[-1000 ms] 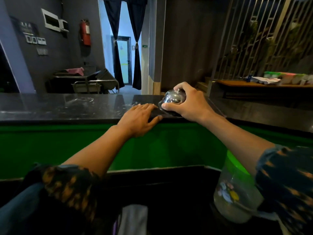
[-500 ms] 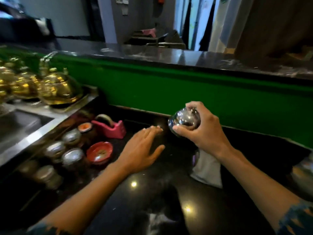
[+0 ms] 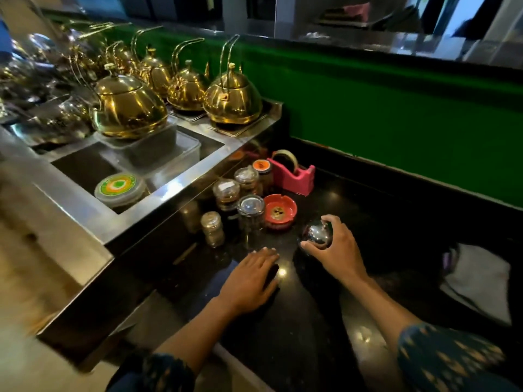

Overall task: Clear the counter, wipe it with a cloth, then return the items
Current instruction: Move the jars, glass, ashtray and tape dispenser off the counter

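Note:
My right hand (image 3: 339, 251) is shut on a shiny chrome call bell (image 3: 316, 234), holding it from above right at the lower black counter (image 3: 283, 349), just right of a red ashtray (image 3: 280, 211). Whether the bell touches the surface I cannot tell. My left hand (image 3: 250, 280) lies palm down on the same black counter, fingers stretched out, holding nothing. A white cloth (image 3: 478, 281) lies crumpled at the right of the lower counter. The glossy upper counter (image 3: 368, 43) runs along the top above the green wall.
Several spice jars (image 3: 226, 193) and a pink tape dispenser (image 3: 294, 176) stand left of and behind the ashtray. A steel sink unit (image 3: 85, 205) at the left holds a lidded tub (image 3: 119, 188) and clear boxes. Several gold kettles (image 3: 232, 94) line its back edge.
My right hand brought the bell down from the upper counter to the lower black counter beside the ashtray. My left hand came down too and now lies flat. My view swung left and down.

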